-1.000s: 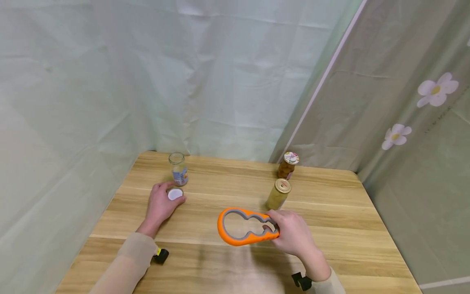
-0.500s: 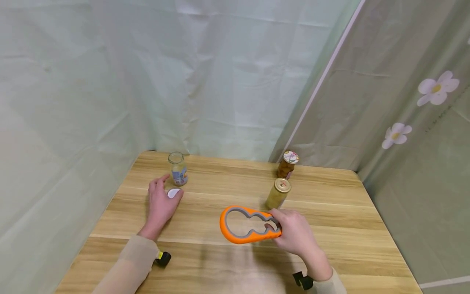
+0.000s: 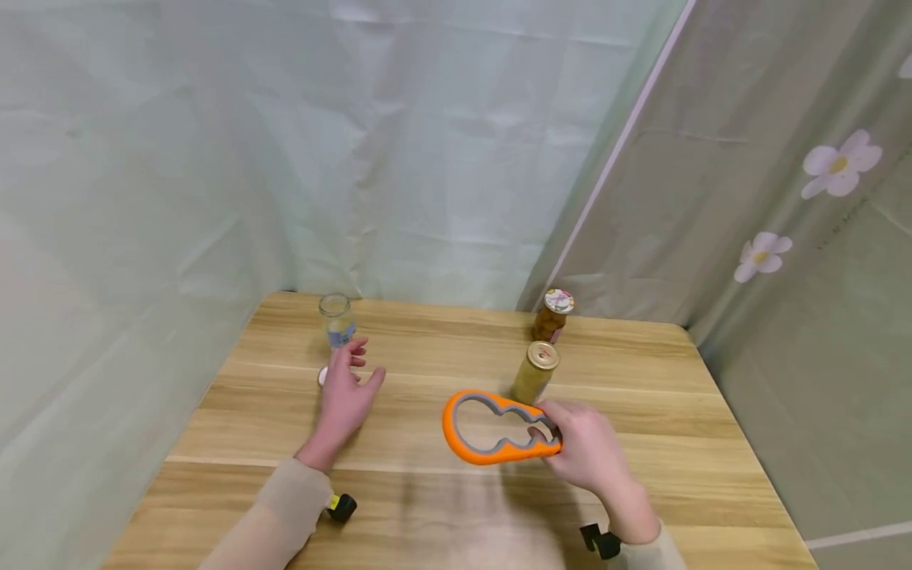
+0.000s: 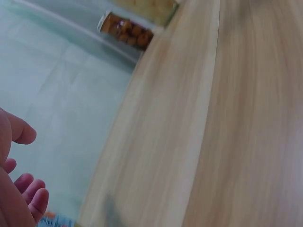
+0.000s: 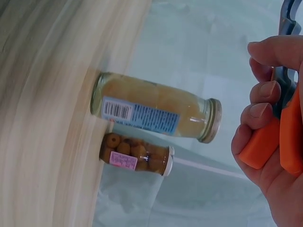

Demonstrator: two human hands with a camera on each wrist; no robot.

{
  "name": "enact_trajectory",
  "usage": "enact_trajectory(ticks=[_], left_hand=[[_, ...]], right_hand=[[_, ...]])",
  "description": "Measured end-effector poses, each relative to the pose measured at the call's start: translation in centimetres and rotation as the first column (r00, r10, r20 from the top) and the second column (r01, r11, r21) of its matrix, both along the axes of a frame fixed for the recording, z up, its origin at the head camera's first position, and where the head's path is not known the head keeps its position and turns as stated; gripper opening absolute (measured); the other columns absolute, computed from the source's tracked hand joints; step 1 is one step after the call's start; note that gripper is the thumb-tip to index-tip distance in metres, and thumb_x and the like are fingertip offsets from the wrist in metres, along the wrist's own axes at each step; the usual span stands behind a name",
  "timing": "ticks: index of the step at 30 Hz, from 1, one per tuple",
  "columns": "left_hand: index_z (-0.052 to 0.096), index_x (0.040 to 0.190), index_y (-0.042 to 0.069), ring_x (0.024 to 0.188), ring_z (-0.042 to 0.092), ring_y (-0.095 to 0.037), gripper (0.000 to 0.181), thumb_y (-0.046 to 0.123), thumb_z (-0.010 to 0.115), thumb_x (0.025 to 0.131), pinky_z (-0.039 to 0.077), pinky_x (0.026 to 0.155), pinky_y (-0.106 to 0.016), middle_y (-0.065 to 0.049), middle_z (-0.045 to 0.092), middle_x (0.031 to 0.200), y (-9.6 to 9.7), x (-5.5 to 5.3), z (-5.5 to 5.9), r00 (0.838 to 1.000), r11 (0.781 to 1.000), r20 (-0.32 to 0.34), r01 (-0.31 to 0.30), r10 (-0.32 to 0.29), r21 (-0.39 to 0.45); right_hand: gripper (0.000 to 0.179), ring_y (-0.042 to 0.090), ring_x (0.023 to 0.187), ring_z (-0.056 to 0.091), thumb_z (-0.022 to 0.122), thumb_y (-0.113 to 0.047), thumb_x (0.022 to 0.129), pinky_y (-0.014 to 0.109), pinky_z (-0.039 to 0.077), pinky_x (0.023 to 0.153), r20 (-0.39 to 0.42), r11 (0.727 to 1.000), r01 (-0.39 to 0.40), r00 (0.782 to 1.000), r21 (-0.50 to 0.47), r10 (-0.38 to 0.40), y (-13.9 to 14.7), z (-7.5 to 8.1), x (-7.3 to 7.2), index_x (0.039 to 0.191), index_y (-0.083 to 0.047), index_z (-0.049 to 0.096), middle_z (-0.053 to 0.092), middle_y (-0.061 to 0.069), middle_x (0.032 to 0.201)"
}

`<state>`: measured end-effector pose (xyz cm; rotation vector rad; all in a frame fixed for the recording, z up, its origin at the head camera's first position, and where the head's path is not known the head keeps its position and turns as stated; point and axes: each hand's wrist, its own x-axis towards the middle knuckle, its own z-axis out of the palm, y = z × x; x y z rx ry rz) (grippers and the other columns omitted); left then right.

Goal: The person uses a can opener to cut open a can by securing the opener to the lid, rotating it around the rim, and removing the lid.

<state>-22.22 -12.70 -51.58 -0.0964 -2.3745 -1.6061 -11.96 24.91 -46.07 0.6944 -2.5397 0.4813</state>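
My right hand grips the handle end of an orange jar opener with a grey scalloped inner edge, held above the table. Just beyond it stands a gold-lidded jar of pale fruit; the right wrist view shows its barcode label. My left hand hovers over the table with fingers loosely bent and nothing in them. A white jar lid lies on the table, partly hidden behind that hand. An open glass jar with a blue label stands just past the fingers, its lower part covered.
A smaller jar of brown fruit with a flowered lid stands behind the gold-lidded jar. The wooden table ends at pale hanging sheets at the back and sides.
My left hand has let go of the white lid and moved right, away from it. My right hand has shifted slightly right with the jar opener.
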Motion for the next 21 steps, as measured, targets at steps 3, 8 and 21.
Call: enact_trajectory(ticks=[3,8,21], left_hand=[[0.051,0.148,0.001,0.117,0.054,-0.034,0.060,0.001,0.076,0.094,0.044,0.092,-0.043,-0.025,0.053,0.137,1.4,0.1,0.1,0.999,0.999,0.023,0.029,-0.029,0.021],[0.054,0.146,0.001,0.115,0.059,-0.036,0.057,0.001,0.077,0.094,0.049,0.093,-0.046,-0.024,0.057,0.134,3.7,0.0,0.4,0.996,0.996,0.046,0.069,-0.072,0.060],[0.057,0.143,-0.001,0.115,0.061,-0.039,0.052,0.003,0.077,0.096,0.054,0.097,-0.052,-0.025,0.060,0.132,9.1,0.3,0.3,0.967,0.962,0.057,0.238,-0.248,0.135]], right_hand=[[0.027,0.002,0.060,0.040,0.087,-0.013,0.077,0.022,0.034,0.052,0.010,1.000,0.008,1.000,0.002,-0.008,0.3,0.2,0.0,0.093,-0.024,0.069,0.042,-0.019,0.070],[0.025,0.002,0.060,0.038,0.086,-0.013,0.077,0.022,0.033,0.051,0.013,1.000,0.028,1.000,0.011,-0.028,0.7,0.5,0.2,0.093,-0.024,0.070,0.041,-0.019,0.070],[0.023,0.002,0.058,0.037,0.087,-0.013,0.079,0.021,0.033,0.050,0.027,0.999,0.040,0.999,0.012,-0.040,1.1,0.9,0.3,0.095,-0.022,0.071,0.042,-0.019,0.070]])
